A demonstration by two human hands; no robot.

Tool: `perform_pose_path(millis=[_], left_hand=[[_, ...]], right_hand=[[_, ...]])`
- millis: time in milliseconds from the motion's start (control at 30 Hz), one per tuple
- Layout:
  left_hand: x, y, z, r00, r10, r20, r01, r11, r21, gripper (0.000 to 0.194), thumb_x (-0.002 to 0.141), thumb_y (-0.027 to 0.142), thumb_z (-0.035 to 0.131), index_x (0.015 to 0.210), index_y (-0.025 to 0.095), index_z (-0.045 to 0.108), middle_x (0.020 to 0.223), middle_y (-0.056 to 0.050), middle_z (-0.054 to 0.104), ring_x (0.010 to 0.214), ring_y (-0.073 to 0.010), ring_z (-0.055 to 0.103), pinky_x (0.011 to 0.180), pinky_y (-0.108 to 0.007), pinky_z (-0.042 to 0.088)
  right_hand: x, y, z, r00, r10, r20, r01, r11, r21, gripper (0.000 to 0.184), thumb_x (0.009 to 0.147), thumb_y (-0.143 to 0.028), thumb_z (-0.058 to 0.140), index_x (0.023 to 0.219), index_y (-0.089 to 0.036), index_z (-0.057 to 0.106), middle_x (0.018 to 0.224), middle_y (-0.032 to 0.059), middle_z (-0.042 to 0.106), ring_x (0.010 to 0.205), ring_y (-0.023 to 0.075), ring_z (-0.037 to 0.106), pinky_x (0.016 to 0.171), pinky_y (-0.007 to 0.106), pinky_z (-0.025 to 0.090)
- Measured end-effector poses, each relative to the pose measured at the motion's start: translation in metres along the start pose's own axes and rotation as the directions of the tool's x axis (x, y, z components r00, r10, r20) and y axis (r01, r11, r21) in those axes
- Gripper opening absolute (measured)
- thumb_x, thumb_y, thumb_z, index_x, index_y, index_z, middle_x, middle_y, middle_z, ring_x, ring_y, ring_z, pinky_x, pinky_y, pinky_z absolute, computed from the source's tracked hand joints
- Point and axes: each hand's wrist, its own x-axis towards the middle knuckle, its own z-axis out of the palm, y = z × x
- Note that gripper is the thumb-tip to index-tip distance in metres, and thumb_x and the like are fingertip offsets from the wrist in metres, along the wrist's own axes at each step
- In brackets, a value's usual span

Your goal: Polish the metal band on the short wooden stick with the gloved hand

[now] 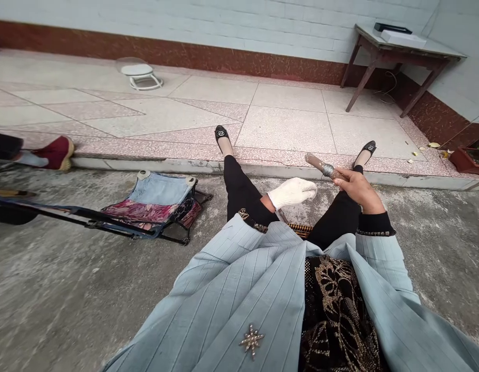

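My right hand (358, 188) is bare and its fingers are wrapped round a brown wooden handle (320, 166) with silvery wire wound about its middle. The handle points up and to the left; its lower end is hidden in my fingers. My left hand (291, 193) wears a white knitted glove and lies just left of the handle, apart from it. Its fingers are curled together, and what they hold, if anything, is hidden. Below the gloved hand, part of a woven brown item (301, 230) shows between my legs, mostly covered by my jacket.
A folding chair with a patterned cloth seat (146, 204) stands to the left. Beyond the raised tiled step (286, 124) are a small white stool (142, 75) and a wooden table (417, 49). Another person's red shoe (56, 153) rests at the left edge. A planter (469, 161) sits far right.
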Motion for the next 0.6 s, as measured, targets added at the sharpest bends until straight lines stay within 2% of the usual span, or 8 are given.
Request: perform_pose_path(millis=[100, 200, 267, 333, 400, 467, 500, 600], left_hand=[[0.001, 0.005, 0.0, 0.999, -0.016, 0.029, 0.008, 0.966, 0.258, 0.032, 0.093, 0.038, 0.043, 0.095, 0.02, 0.07, 0.088, -0.005, 0.07, 0.079, -0.0184, 0.062, 0.067, -0.027, 0.037], [0.004, 0.009, -0.001, 0.998, 0.017, 0.06, -0.04, 0.919, 0.393, 0.033, 0.094, 0.039, 0.043, 0.098, 0.02, 0.07, 0.086, -0.007, 0.07, 0.078, -0.0199, 0.063, 0.063, -0.028, 0.035], [0.005, 0.009, -0.004, 0.998, 0.027, 0.06, -0.05, 0.897, 0.44, 0.032, 0.093, 0.038, 0.044, 0.096, 0.02, 0.07, 0.084, -0.008, 0.07, 0.076, -0.0207, 0.064, 0.062, -0.028, 0.034], [0.007, 0.009, -0.008, 0.997, 0.043, 0.061, -0.065, 0.905, 0.421, 0.028, 0.091, 0.036, 0.048, 0.091, 0.02, 0.071, 0.082, -0.008, 0.069, 0.075, -0.0206, 0.063, 0.062, -0.028, 0.034], [0.009, 0.007, -0.013, 0.993, 0.081, 0.09, -0.104, 0.95, 0.294, 0.023, 0.087, 0.034, 0.052, 0.086, 0.02, 0.071, 0.08, -0.005, 0.069, 0.074, -0.0191, 0.062, 0.063, -0.028, 0.035], [0.01, 0.003, -0.015, 0.987, 0.133, 0.094, -0.133, 0.991, -0.001, 0.021, 0.086, 0.032, 0.054, 0.086, 0.019, 0.07, 0.081, -0.003, 0.069, 0.075, -0.0163, 0.061, 0.067, -0.026, 0.038], [0.01, 0.001, -0.014, 0.988, 0.144, 0.061, -0.129, 0.972, -0.195, 0.021, 0.086, 0.032, 0.054, 0.088, 0.017, 0.07, 0.083, -0.003, 0.068, 0.074, -0.0145, 0.06, 0.067, -0.025, 0.04], [0.009, -0.006, -0.005, 0.996, 0.002, -0.091, -0.063, 0.741, -0.668, 0.03, 0.09, 0.037, 0.049, 0.092, 0.012, 0.065, 0.073, -0.002, 0.062, 0.059, -0.0085, 0.051, 0.058, -0.023, 0.04]], right_hand=[[0.001, 0.005, 0.001, 0.999, 0.001, 0.051, 0.01, 0.976, -0.217, 0.043, 0.082, -0.032, 0.059, 0.122, -0.019, 0.068, 0.083, 0.0054, 0.069, 0.073, 0.0212, 0.059, 0.072, 0.034, 0.045], [-0.001, 0.005, 0.003, 0.992, 0.034, 0.124, 0.013, 0.934, -0.357, 0.038, 0.084, -0.032, 0.058, 0.119, -0.024, 0.07, 0.088, 0.007, 0.071, 0.079, 0.024, 0.061, 0.074, 0.035, 0.043], [-0.002, 0.003, 0.004, 0.978, 0.05, 0.204, 0.03, 0.928, -0.372, 0.034, 0.083, -0.029, 0.059, 0.114, -0.025, 0.072, 0.089, 0.007, 0.072, 0.079, 0.0236, 0.061, 0.073, 0.034, 0.044], [-0.003, 0.0, 0.003, 0.927, 0.054, 0.372, 0.063, 0.953, -0.295, 0.032, 0.081, -0.026, 0.061, 0.111, -0.025, 0.073, 0.086, 0.0054, 0.072, 0.075, 0.0209, 0.061, 0.07, 0.032, 0.045], [-0.007, -0.003, -0.002, 0.814, 0.018, 0.581, 0.079, 0.987, -0.142, 0.032, 0.082, -0.026, 0.061, 0.111, -0.024, 0.074, 0.083, 0.0027, 0.071, 0.071, 0.0178, 0.06, 0.067, 0.03, 0.046], [-0.012, -0.007, -0.011, 0.722, -0.052, 0.69, 0.052, 0.998, 0.021, 0.036, 0.083, -0.03, 0.062, 0.117, -0.023, 0.071, 0.084, 0.0013, 0.069, 0.07, 0.016, 0.058, 0.068, 0.029, 0.047], [-0.016, -0.009, -0.016, 0.726, -0.085, 0.683, 0.027, 0.995, 0.095, 0.041, 0.082, -0.033, 0.064, 0.121, -0.022, 0.069, 0.085, 0.0014, 0.069, 0.071, 0.0156, 0.058, 0.069, 0.029, 0.048], [-0.026, -0.013, -0.031, 0.856, -0.096, 0.508, -0.065, 0.955, 0.291, 0.055, 0.082, -0.037, 0.067, 0.133, -0.018, 0.06, 0.085, 0.0028, 0.065, 0.07, 0.0142, 0.055, 0.063, 0.027, 0.048]])
